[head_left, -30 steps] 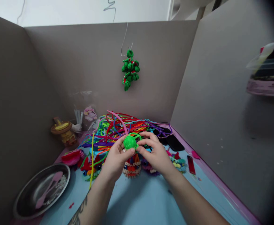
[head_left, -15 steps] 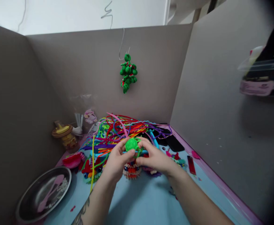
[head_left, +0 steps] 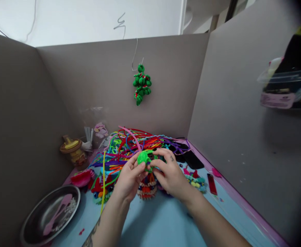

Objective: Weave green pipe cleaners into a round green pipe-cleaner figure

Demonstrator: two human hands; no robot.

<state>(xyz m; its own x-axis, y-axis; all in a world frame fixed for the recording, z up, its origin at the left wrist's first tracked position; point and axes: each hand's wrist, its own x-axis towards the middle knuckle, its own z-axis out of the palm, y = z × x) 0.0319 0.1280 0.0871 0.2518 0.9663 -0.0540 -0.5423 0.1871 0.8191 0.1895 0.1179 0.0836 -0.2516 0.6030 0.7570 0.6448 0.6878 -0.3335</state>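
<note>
A bright green pipe-cleaner ball (head_left: 142, 157), rounded like a cap with loops on its right side, is between my two hands above the table. My left hand (head_left: 131, 176) grips it from the left, thumb in front. From the right, my right hand (head_left: 169, 171) pinches the green loops with thumb and fingers. Just beneath my hands stands a beaded-looking orange, blue and beige piece (head_left: 147, 191), its upper part covered by them. A heap of coloured pipe cleaners (head_left: 124, 142) lies right behind the hands.
A steel bowl (head_left: 34, 216) with a pink scoop (head_left: 57, 214) and white bits stands front left. Behind it is a lidded yellow-brown cup (head_left: 73, 152). A green ornament (head_left: 141, 84) hangs from a wire on the back panel. Black phone-like slabs (head_left: 193, 160) lie at right.
My right hand has turned and its fingers have lifted and spread a little over the green loops. My left hand keeps its grip. The camera view has tilted slightly upward.
</note>
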